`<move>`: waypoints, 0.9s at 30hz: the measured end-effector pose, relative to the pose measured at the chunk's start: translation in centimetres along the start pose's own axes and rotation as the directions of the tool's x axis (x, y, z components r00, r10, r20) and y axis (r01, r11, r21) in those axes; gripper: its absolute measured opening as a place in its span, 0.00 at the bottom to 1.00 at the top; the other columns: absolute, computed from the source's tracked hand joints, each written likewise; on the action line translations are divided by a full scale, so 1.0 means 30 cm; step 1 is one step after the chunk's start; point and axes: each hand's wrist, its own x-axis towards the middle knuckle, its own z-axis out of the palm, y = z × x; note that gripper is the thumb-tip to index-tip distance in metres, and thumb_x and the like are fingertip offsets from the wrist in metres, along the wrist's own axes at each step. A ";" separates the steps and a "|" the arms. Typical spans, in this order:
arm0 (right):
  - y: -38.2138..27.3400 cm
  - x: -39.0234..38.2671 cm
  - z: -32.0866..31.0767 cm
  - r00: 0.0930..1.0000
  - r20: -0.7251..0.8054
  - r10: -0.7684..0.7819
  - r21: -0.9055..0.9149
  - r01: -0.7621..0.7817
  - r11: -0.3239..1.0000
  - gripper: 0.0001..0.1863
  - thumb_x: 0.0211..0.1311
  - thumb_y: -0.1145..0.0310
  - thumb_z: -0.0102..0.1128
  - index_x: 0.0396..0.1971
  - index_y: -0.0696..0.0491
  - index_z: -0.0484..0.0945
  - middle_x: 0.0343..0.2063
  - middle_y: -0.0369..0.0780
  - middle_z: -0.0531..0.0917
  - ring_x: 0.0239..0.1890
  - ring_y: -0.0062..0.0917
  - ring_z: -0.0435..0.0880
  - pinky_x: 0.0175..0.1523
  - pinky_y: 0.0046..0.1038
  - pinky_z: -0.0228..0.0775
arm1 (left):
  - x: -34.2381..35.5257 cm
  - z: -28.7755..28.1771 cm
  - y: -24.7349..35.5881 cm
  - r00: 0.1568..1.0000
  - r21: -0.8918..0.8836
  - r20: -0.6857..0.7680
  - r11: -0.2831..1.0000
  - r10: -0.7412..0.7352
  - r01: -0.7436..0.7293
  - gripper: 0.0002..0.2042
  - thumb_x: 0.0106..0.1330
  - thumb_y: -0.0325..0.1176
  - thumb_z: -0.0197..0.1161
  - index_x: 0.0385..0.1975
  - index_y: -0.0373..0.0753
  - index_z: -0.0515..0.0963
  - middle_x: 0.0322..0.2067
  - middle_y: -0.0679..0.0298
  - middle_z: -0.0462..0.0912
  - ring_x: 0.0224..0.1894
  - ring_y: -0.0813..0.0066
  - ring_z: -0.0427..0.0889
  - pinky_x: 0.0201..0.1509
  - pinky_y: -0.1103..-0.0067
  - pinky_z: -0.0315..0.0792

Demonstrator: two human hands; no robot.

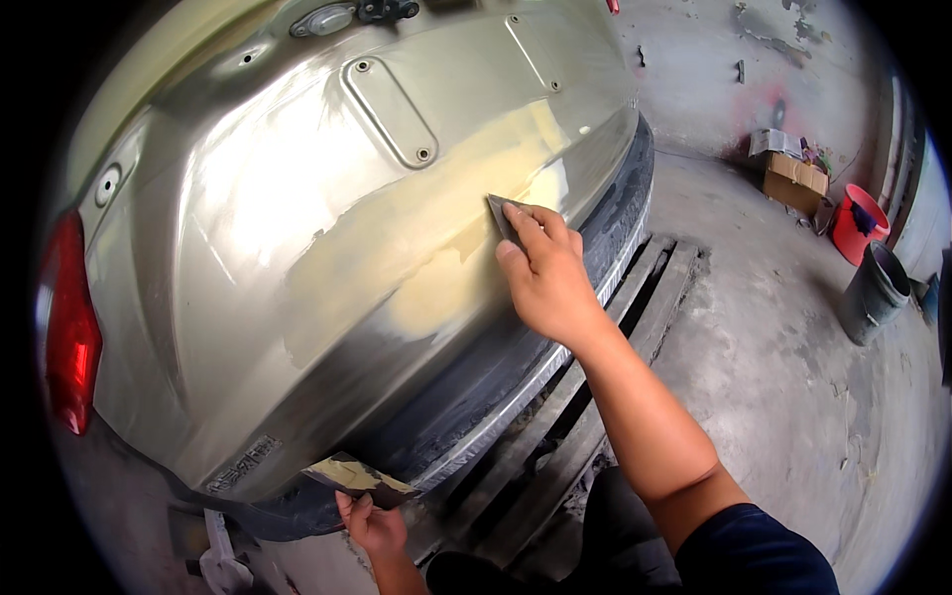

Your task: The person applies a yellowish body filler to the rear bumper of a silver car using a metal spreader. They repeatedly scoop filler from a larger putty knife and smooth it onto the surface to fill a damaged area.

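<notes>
A dark putty spreader (499, 212) is pinched in my right hand (547, 278), its edge against the car's rear panel (238, 347). Around it lies a broad patch of pale yellow filler (446, 290), uneven in tone, on the bare, silvery metal. Lower down, my left hand (375, 526) grips a flat dark putty board (359, 479) by its near edge, with yellow filler smeared on top. That board is held close to the dark bumper (397, 441).
A red tail light (71, 332) sits at the panel's left end. Slatted boards (595, 397) lie on the concrete floor beneath the bumper. Far right, by the wall, stand a cardboard box (795, 183), a red bucket (855, 230) and a dark bucket (875, 297).
</notes>
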 end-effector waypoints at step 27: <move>-0.209 -0.178 0.093 0.980 -0.024 -0.197 -0.095 0.194 0.976 0.26 0.65 0.67 0.62 0.63 0.54 0.76 0.61 0.47 0.72 0.61 0.53 0.67 0.57 0.51 0.66 | -0.025 0.077 0.042 0.999 0.071 -0.010 0.996 0.048 -0.048 0.27 0.65 0.20 0.53 0.67 0.33 0.67 0.63 0.58 0.77 0.65 0.64 0.76 0.72 0.64 0.67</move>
